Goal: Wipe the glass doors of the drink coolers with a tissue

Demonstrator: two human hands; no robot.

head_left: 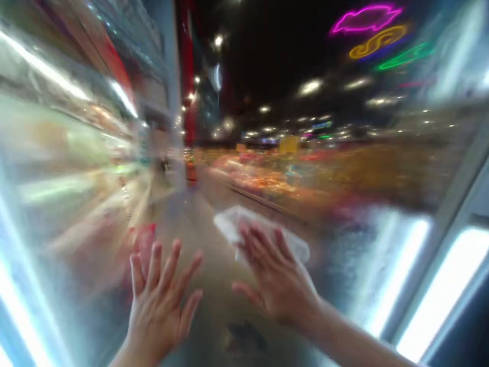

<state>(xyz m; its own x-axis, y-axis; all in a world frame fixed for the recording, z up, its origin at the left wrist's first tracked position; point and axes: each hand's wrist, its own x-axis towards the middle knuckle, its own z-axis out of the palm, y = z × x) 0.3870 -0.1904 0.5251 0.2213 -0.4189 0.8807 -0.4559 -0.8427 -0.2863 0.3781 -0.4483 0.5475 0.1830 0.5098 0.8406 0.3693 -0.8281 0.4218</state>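
My right hand (278, 278) lies nearly flat over a folded white cloth (229, 220), which could be a paper wipe, and holds it out in front of me. The cloth shows beyond the fingertips and along the outer side of the hand. It appears pressed on a clear, glass-like surface, though the contact is hard to make out. To the left, my left hand (158, 300) is raised with its fingers spread and nothing in it. Whether that palm touches the glass I cannot tell. A blurred red shape (145, 242) shows behind its fingers.
Bright tube lights (445, 295) run along a slanted frame on the right, and another glowing strip (19, 311) stands at left. Beyond are blurred lit shelves (57, 132), a red post (188, 92), a walkway and colourful displays. Neon outlines (367, 19) glow above, perhaps reflections.
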